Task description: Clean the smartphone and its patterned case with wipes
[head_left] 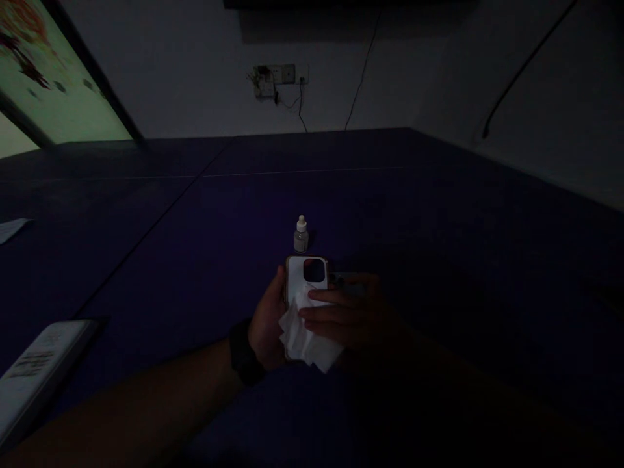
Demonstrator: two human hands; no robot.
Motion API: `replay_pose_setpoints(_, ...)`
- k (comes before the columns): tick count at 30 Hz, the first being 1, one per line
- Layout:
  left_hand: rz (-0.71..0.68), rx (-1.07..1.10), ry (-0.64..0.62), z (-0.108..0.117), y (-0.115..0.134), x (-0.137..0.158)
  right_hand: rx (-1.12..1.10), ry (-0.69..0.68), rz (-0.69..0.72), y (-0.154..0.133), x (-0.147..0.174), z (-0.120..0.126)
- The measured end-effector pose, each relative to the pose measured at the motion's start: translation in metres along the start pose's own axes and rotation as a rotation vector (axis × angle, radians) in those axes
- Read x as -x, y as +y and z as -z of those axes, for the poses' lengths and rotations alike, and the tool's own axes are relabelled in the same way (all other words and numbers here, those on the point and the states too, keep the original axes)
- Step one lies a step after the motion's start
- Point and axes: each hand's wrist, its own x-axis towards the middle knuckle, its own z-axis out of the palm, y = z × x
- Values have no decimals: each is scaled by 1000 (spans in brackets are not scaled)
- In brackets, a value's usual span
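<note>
Hands: both were busy over the desk, close together, pretty much in the middle of the view
Left hand: was wrapped around the phone's left edge and underside, gripping it from below; a dark watch or band sat on that wrist
Right hand: lay across the phone from the right, fingers pressing a white wipe against its back, so it was grasping the wipe
Phone: white-backed, with a dark square camera block near the top, held camera-end away from the person, just above the desk
Wipe: crumpled white tissue or cloth, covered the lower half of the phone and stuck out below the fingers
Bottle: small clear dropper-style one with a white cap, stood upright on the desk just beyond the phone, not touching it
Desk: dark blue, really dimly lit, seams running across it
Booklet or box: pale, with print I couldn't read, lay at the near left edge, well apart from the hands
Paper scrap: far left of the desk
Wall: had a socket with cables hanging down
</note>
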Motion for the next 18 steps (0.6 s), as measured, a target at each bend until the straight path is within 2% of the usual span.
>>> replay_pose_setpoints(2,10,29,25,1,1,1,71,-41,-42,-2,-3,2)
replay_pose_setpoints(4,1,53,-18,3,2,1,123,-71,-23,-4,-6,4)
replay_pose_setpoints(6,-2,68,-55,5,3,1,111,-55,36,-5,-6,6)
replay_pose_setpoints(8,6,71,-30,8,4,2,74,-16,44,-5,-6,9)
replay_pose_setpoints(10,23,84,31,11,6,2,71,-3,-19,-4,-5,10)
replay_pose_setpoints(12,43,116,39,13,5,2,95,-36,-73,-5,-6,9)
replay_pose_setpoints(13,51,131,14,12,4,1,96,-46,-60,-5,-6,7)
replay_pose_setpoints(16,57,124,-92,11,0,-1,61,-16,91,-5,-6,4)
replay_pose_setpoints(18,58,95,-77,10,0,-1,40,8,109,-4,-4,6)
